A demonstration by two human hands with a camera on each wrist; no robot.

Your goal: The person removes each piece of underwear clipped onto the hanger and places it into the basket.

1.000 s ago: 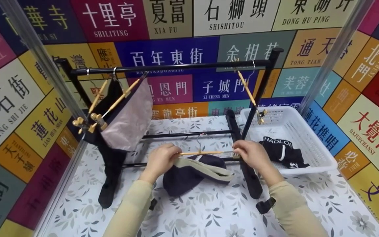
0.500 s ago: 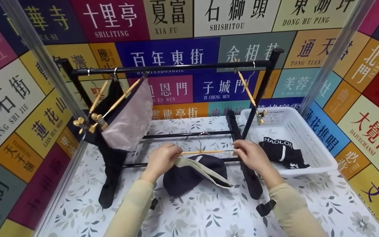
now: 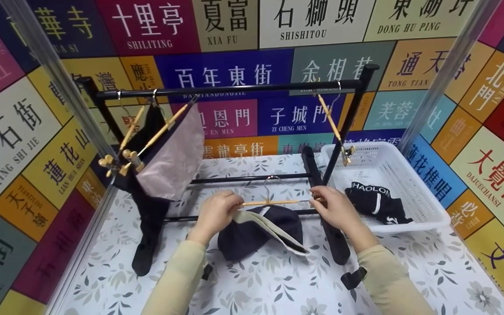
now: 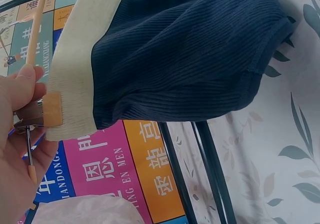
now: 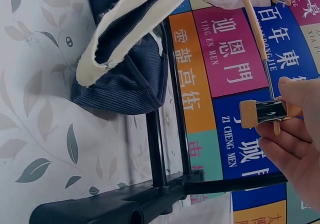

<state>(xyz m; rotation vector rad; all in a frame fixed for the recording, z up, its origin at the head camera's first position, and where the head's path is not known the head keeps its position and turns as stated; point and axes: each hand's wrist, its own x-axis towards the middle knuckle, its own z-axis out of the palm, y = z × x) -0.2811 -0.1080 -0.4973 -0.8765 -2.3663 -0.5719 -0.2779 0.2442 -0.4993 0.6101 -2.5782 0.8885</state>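
Note:
A gold clip hanger (image 3: 285, 202) stretches between both hands above the table. My left hand (image 3: 218, 214) holds its left end; in the left wrist view that end's clip (image 4: 52, 109) bites the cream waistband of navy ribbed underpants (image 3: 241, 240). My right hand (image 3: 335, 208) pinches the clip (image 5: 256, 113) at the other end, thumb above and fingers below. No cloth sits in that clip. The free end of the waistband (image 5: 92, 63) droops below it, gaping, apart from the right hand.
A black rack (image 3: 234, 89) stands behind the hands. Hangers with a pinkish garment (image 3: 173, 162) and black clothing hang at its left; a bare hanger (image 3: 330, 116) hangs at its right. A white basket (image 3: 435, 210) at right holds black clothing (image 3: 374, 201).
The loose right end of the waistband has sunk a little and narrowed. Both hands keep their grips almost unmoved.

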